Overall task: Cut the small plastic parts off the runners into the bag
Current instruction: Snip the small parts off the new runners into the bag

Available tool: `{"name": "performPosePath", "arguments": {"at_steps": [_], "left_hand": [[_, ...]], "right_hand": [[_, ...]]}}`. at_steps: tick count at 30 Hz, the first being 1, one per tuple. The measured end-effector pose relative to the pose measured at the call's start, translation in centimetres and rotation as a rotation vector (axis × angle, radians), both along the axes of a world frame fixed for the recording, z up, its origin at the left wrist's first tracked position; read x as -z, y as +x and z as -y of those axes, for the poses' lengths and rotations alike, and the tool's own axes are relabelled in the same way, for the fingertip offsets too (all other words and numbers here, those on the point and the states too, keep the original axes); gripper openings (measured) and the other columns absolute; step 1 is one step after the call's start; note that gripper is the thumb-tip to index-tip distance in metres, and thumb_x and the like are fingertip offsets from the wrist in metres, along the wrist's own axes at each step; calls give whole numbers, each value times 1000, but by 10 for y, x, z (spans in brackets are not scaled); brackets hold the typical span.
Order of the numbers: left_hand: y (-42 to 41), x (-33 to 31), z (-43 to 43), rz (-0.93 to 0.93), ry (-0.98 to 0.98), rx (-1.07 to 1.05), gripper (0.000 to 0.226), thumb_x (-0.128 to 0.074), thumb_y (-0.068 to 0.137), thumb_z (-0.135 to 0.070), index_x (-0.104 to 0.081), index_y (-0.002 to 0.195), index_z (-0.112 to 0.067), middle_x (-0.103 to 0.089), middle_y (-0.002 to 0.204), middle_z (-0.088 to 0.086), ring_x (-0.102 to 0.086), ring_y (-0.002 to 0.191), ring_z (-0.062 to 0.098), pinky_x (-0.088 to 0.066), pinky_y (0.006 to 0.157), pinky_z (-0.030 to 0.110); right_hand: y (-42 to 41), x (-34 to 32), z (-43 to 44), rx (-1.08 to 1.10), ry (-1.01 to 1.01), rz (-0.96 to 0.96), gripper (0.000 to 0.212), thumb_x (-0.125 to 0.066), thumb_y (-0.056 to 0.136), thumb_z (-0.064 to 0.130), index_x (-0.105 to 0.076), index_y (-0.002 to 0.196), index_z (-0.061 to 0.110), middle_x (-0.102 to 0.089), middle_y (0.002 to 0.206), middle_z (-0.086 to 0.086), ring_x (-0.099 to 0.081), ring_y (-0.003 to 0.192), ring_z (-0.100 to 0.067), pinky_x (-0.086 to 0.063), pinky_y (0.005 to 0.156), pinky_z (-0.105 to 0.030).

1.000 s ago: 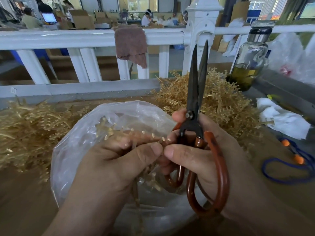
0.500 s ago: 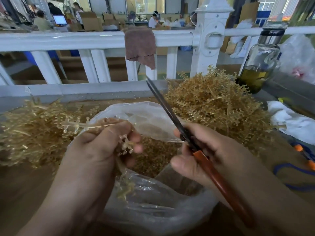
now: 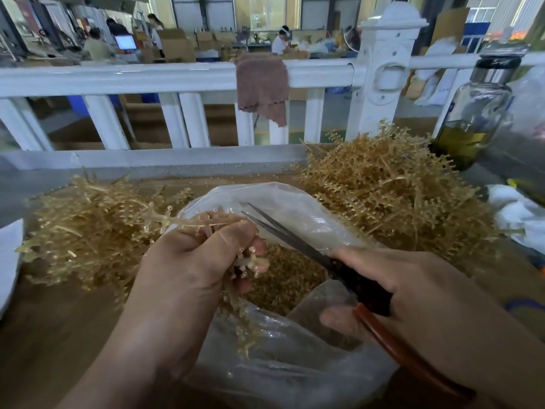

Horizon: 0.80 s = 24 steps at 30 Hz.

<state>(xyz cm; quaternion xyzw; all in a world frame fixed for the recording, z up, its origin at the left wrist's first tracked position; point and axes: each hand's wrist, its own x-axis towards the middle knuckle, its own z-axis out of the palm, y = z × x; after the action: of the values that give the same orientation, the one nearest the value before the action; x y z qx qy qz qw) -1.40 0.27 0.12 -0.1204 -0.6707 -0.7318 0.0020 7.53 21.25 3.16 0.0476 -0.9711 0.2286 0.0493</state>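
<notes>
Factory railing [image 3: 147,78] beyond the table [image 3: 59,320]: my left hand [image 3: 188,270] grips runners [image 3: 188,221] over the bag [image 3: 265,190], my right hand [image 3: 413,284] grips scissors [image 3: 295,236] just beside; blades that near could nick my fingertips [image 3: 259,247].

- Factory floor: a wide hall with tall windows [image 3: 265,10] stretches beyond a white railing [image 3: 147,78].
- Workers [image 3: 95,48] sit at stations among stacked cardboard boxes [image 3: 177,47]; a monitor [image 3: 125,42] glows.
- On the near counter [image 3: 44,335], heaps of tan plastic runners [image 3: 392,196] flank a clear bag [image 3: 295,376] holding cut parts [image 3: 289,278].
- A rag [image 3: 262,87] hangs over the railing and a glass bottle [image 3: 474,113] stands at the right.
</notes>
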Motion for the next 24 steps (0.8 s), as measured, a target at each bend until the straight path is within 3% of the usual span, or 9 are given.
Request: {"name": "performPosePath", "arguments": {"at_steps": [8, 13, 24], "left_hand": [[1, -3, 0, 28, 29, 75, 32, -72, 64, -44, -79, 76, -15, -75, 75, 10, -72, 65, 21, -48, 49, 20], [2, -3, -1, 29, 52, 117, 28, -74, 64, -41, -79, 76, -16, -73, 72, 8, -71, 62, 21, -47, 48, 21], [1, -1, 2, 42, 43, 140, 25, -76, 65, -41, -79, 73, -18, -75, 74, 9, -73, 63, 22, -48, 46, 22]], "right_hand": [[0, 1, -5, -59, 35, -55, 64, -46, 73, 87, -54, 118, 41, -68, 90, 21, -65, 80, -1, -53, 63, -25], [0, 1, -7, -90, 21, -71, 59, -50, 76, 82, -59, 115, 40, -67, 88, 20, -65, 77, -2, -51, 61, -25], [-1, 2, -8, -98, 30, -98, 57, -50, 74, 80, -62, 112, 39, -67, 86, 20, -63, 78, 1, -46, 72, -22]]}}
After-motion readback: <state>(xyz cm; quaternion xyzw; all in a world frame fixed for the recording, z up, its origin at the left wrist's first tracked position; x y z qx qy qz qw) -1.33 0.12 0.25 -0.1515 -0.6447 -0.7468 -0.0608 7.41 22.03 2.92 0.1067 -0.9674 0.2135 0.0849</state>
